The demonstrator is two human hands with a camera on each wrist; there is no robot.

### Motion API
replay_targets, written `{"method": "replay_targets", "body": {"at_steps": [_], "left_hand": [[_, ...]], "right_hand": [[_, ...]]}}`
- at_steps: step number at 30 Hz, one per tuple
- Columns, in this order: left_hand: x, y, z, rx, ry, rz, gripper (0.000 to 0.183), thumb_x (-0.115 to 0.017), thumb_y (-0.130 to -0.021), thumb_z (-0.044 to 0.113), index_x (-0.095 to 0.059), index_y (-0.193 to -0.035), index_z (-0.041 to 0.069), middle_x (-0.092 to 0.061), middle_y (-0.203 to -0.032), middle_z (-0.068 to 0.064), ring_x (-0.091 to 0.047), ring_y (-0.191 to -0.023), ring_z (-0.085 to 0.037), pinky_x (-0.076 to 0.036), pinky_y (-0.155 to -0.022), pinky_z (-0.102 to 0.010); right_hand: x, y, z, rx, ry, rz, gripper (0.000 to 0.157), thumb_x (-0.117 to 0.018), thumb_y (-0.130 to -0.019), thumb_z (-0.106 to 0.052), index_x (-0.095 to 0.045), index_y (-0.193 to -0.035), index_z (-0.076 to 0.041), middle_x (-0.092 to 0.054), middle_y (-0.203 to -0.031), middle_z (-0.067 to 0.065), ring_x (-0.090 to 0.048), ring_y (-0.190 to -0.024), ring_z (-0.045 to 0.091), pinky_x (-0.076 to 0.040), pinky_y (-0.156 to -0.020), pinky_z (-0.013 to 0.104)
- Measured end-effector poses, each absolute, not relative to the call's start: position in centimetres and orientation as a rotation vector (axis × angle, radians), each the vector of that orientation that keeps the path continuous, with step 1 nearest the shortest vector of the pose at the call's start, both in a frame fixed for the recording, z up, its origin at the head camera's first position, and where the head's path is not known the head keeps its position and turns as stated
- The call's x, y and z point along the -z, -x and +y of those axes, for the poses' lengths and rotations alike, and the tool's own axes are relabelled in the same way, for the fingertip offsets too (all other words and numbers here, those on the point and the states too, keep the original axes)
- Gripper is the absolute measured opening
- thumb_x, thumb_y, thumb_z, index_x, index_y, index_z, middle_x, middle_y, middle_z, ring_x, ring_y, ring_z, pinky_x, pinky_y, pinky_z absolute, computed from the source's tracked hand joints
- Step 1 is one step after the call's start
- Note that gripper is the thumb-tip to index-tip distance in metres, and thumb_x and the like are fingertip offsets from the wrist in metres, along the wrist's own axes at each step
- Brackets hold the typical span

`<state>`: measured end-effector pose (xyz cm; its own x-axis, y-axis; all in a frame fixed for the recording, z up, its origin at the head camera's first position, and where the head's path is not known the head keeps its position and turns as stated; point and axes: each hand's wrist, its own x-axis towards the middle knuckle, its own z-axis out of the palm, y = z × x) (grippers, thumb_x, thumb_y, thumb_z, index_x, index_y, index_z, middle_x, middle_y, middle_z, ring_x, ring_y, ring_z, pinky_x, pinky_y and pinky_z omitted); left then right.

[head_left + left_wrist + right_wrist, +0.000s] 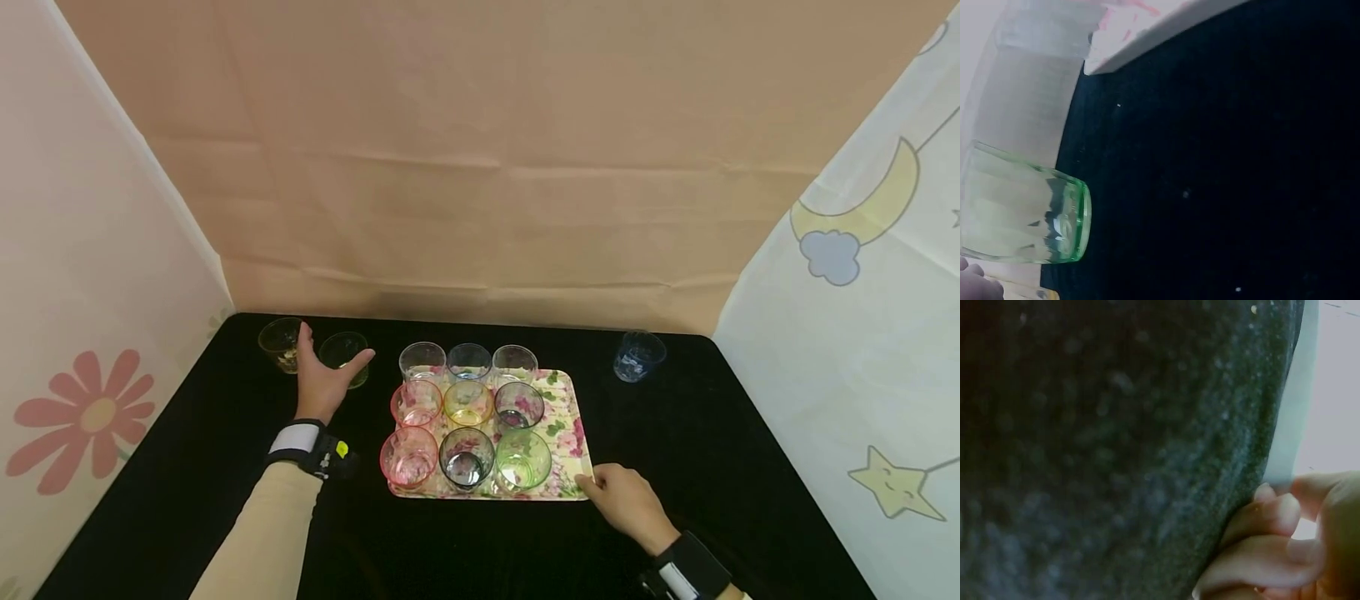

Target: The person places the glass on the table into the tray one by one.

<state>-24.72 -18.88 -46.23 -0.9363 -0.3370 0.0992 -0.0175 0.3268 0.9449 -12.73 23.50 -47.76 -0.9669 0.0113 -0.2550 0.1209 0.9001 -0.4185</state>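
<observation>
My left hand (324, 387) reaches to the far left of the table, thumb and fingers spread. Its fingers are between two clear glasses, and the thumb is in front of the right one. That glass (342, 342) looks green-tinted in the left wrist view, upright, with fingertips (979, 284) beside it; I cannot tell whether they touch it. The other glass (276, 337) has a yellowish base. At the near right corner of a floral tray (566, 429), my right hand (628, 502) pinches the edge, thumb above and fingers curled beneath.
Three rows of coloured glasses fill most of the tray, including a green one (523, 458), a dark one (467, 458) and a pink one (408, 457). A bluish glass (639, 358) stands at the far right. Paper walls (480, 208) border the black table (712, 433).
</observation>
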Motion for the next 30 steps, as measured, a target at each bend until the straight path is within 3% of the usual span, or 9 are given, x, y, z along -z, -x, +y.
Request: {"method": "replay_targets", "body": {"at_steps": [10,20,30], "left_hand": [[47.6,24.8,-18.9,1.646,-0.354,-2.391,0.120,-0.076,-0.074,0.043,0.009,-0.155,0.018,-0.014,-0.159,-0.014,-0.014,-0.144,-0.030,-0.017,-0.113,-0.050],[48.6,25.2,-19.6,1.569,-0.302,-2.393,0.091,-0.077,-0.077,0.024,-0.025,-0.148,0.004,-0.035,-0.148,-0.021,-0.032,-0.136,-0.035,-0.027,-0.110,-0.048],[48.4,25.1,-19.6,1.561,-0.305,-2.412,0.087,-0.077,-0.077,0.026,-0.029,-0.147,0.004,-0.040,-0.145,-0.021,-0.035,-0.133,-0.036,-0.028,-0.109,-0.050]], "right_hand": [[47.7,12.7,23.3,0.658,-0.108,2.802,0.040,-0.059,-0.090,-0.038,-0.049,-0.058,-0.016,-0.035,-0.050,-0.006,-0.032,-0.045,0.010,-0.024,-0.046,0.025],[47.7,12.8,23.4,0.659,-0.102,2.805,0.039,-0.059,-0.090,-0.037,-0.050,-0.059,-0.016,-0.035,-0.051,-0.006,-0.032,-0.045,0.010,-0.024,-0.046,0.025],[47.6,12.8,23.4,0.660,-0.109,2.795,0.039,-0.058,-0.091,-0.037,-0.050,-0.059,-0.015,-0.036,-0.051,-0.006,-0.033,-0.046,0.011,-0.025,-0.046,0.025]]}}
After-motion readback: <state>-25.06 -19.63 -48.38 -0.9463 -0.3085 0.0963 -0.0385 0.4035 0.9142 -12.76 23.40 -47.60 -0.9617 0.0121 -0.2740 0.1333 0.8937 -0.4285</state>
